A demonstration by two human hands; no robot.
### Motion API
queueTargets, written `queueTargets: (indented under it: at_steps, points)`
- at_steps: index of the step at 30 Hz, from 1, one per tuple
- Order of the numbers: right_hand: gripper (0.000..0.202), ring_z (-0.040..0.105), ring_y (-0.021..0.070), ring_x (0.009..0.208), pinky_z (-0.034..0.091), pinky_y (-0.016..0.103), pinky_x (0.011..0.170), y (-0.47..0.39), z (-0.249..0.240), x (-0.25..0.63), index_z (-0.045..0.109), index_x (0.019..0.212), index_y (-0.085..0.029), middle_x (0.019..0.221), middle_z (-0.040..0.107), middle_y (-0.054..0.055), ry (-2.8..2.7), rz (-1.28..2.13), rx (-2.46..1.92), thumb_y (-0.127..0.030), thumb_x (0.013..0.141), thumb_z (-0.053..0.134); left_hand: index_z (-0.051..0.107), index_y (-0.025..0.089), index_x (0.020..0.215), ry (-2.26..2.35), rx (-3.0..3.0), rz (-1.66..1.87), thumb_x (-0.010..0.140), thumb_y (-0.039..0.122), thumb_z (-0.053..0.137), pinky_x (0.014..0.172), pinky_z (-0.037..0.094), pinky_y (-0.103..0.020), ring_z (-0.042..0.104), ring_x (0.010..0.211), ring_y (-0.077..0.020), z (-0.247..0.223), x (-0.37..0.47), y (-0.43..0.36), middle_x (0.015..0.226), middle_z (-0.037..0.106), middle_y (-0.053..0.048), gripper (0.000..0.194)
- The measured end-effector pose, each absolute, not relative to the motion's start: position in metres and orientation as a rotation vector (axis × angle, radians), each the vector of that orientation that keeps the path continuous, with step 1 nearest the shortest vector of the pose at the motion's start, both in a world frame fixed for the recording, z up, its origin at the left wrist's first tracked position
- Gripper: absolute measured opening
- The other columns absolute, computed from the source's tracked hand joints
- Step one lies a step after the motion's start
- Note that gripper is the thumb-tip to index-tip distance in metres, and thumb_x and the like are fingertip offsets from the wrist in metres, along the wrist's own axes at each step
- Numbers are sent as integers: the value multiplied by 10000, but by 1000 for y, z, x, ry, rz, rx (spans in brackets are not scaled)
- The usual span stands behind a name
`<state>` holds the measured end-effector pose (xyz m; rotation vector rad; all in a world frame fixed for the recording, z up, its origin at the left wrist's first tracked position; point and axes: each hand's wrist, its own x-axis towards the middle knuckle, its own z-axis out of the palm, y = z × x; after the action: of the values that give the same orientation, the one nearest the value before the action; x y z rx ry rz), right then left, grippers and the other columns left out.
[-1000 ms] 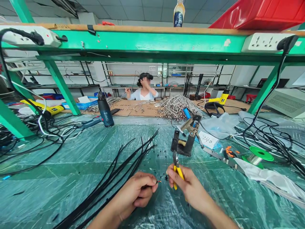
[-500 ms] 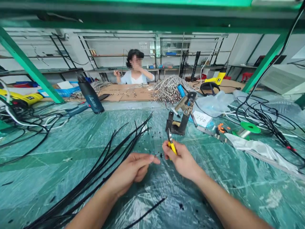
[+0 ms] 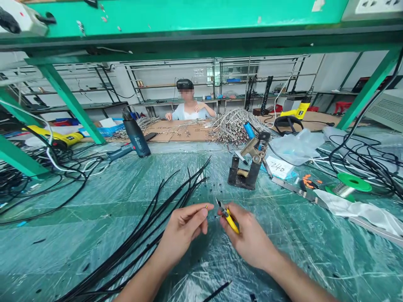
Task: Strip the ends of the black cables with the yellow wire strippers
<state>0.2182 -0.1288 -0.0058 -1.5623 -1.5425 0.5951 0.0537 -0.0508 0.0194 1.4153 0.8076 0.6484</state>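
My left hand [image 3: 185,228] is closed in a pinch on what looks like a thin wire, whose small yellowish tip [image 3: 206,206] shows at the fingertips. Most of that piece is hidden by the fingers. In my right hand [image 3: 252,235] is a pair of yellow-handled cutting pliers [image 3: 232,221], jaws pointing up and left, just apart from the left fingertips. A bundle of black cables [image 3: 151,222] lies on the plastic-covered table to the left and runs under my left forearm. Near the bottom edge lies another black cable piece [image 3: 217,290].
Ahead stand a metal bench fixture [image 3: 248,167] and a dark heat gun [image 3: 136,134]. On the right lie a solder spool [image 3: 354,182], a white cloth [image 3: 359,207] and tangled black cables. A co-worker [image 3: 190,109] sits beyond a heap of grey cables [image 3: 236,126]. A green shelf [image 3: 189,19] spans overhead.
My left hand has turned so that the yellowish tip shows in its pinch. The pliers have tilted leftward toward it. The view has shifted, and the co-worker's hands have lowered.
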Motion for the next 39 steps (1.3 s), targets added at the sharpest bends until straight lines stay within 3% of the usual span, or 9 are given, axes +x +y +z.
queueTargets:
  at_steps: [7,16,21,25,28,31,33,35,39]
  points:
    - [50,514,184,754,359,300,682,-130,-7,218,503,917,-224,858,561,16,-1603,552,-1608,-215,897,458,715,106,951,669,1281,687,883,274,501,466,158,-252,290,497,-83,16,50,-48,573,507,6,280]
    - [39,523,185,735,374,292,667,-131,-6,214,473,900,-245,853,559,6,-1629,544,-1655,-255,908,437,733,127,829,791,1486,749,846,322,599,497,238,-233,309,503,-91,20,50,-51,505,378,51,237]
    - [71,572,208,751,413,310,703,-128,-15,216,495,915,-238,838,600,28,-1592,564,-1654,-281,903,441,740,128,697,789,1705,720,848,325,573,531,307,-241,390,546,-120,24,49,-58,548,486,11,299]
    - [222,616,242,848,440,341,775,-121,-34,225,538,995,-225,941,656,83,-1528,585,-1644,-401,909,435,720,172,578,489,1811,264,732,439,699,434,310,-240,418,446,-124,16,43,-64,458,482,23,309]
    - [317,630,262,901,458,341,801,-117,-45,232,578,1022,-223,1011,676,103,-1454,655,-1614,-485,860,501,763,198,707,377,1801,130,653,461,759,428,392,-242,548,486,-166,9,43,-64,560,635,-9,269]
    - [382,626,272,917,469,327,804,-116,-46,234,610,1006,-219,980,683,95,-1350,703,-1579,-539,804,563,756,186,870,658,1921,306,841,439,559,513,466,-242,623,578,-175,8,44,-55,709,707,-32,322]
    - [435,612,252,868,473,313,775,-117,-43,232,605,1056,-219,923,670,73,-1255,716,-1546,-571,809,542,728,157,871,957,2016,493,907,374,440,610,477,-267,635,681,-196,8,41,-44,779,701,-64,363]
    - [461,588,227,782,470,306,731,-117,-39,228,603,1065,-217,809,636,47,-1173,778,-1510,-598,837,478,694,147,890,1203,2073,650,902,308,431,723,448,-307,610,805,-226,6,35,-31,879,671,-99,308]
    - [464,549,203,688,457,311,670,-113,-35,221,611,835,-203,696,564,27,-1159,1025,-1471,-635,839,443,653,159,929,1519,2159,701,820,208,533,773,411,-336,591,858,-249,-6,21,-10,950,626,-106,170]
